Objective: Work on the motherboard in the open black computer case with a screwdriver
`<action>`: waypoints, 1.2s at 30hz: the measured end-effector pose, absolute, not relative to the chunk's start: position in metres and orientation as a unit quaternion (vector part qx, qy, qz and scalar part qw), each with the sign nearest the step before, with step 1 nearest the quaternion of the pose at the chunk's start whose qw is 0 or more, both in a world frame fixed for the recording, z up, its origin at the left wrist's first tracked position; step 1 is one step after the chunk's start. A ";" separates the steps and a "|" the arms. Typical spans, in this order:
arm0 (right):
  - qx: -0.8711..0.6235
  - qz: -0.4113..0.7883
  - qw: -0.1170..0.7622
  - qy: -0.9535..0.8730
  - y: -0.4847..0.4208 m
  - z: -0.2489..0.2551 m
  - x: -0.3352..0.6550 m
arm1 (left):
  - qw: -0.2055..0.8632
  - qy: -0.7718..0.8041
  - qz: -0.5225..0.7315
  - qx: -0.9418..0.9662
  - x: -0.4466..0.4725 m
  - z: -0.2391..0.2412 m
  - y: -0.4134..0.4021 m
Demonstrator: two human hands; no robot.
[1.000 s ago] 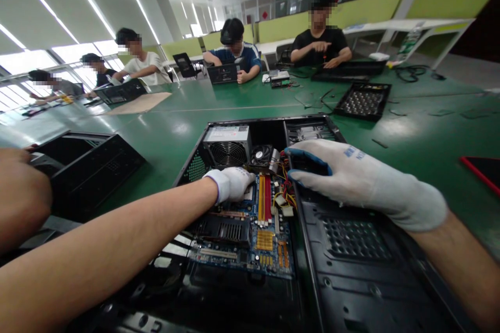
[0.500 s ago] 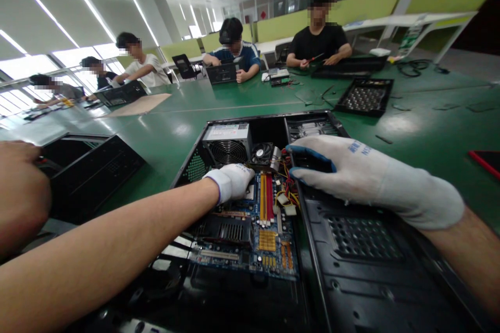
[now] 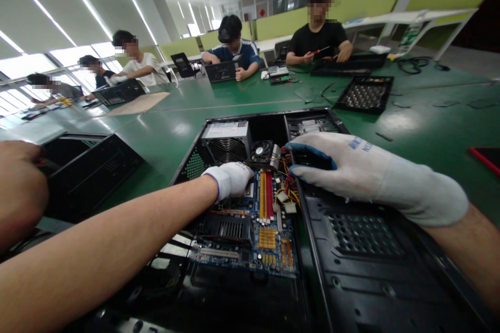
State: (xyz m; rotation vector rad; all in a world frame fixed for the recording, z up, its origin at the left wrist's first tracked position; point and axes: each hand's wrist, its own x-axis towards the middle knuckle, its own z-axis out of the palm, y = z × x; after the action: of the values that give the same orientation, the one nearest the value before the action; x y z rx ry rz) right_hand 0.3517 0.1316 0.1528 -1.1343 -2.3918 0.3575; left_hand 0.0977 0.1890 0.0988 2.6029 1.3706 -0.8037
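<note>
An open black computer case point(image 3: 269, 302) lies in front of me with a blue motherboard point(image 3: 219, 264) inside. My left hand point(image 3: 231, 179), in a white glove, is closed with its fingers down at the processor socket point(image 3: 250, 190); whatever they hold is hidden. My right hand point(image 3: 344, 169), in a white glove with blue inner fingers, lies across the drive-bay edge of the case, thumb and fingers apart. Between the hands stand a small cooling fan point(image 3: 261, 152), red and yellow memory slots point(image 3: 266, 195) and loose wires point(image 3: 288, 187). A power supply point(image 3: 226, 143) sits at the back left.
At the left edge is another person's bare hand point(image 3: 21, 192) beside a second black case point(image 3: 94, 177). Across the green table point(image 3: 187, 101), several people work on cases; one holds a screwdriver point(image 3: 318, 51). A black metal part point(image 3: 363, 94) lies at the far right.
My gloved hands stay almost where they were, the left fingers still at the socket. Across the table, the person in black has raised the screwdriver slightly.
</note>
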 end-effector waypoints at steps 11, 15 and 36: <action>-0.412 0.125 0.232 -0.872 0.133 0.152 0.352 | 0.048 0.448 -0.262 0.853 0.098 0.097 0.190; -0.410 0.133 0.234 -0.871 0.133 0.152 0.353 | 0.046 0.449 -0.269 0.851 0.099 0.098 0.189; -0.409 0.122 0.233 -0.874 0.132 0.152 0.351 | 0.048 0.445 -0.262 0.855 0.096 0.095 0.194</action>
State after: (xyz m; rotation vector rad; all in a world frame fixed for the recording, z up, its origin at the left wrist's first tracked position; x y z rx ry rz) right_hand 0.3513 0.1321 0.1517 -1.1247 -2.4008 0.3343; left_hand 0.0962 0.1937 0.0947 2.6065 1.3549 -0.7998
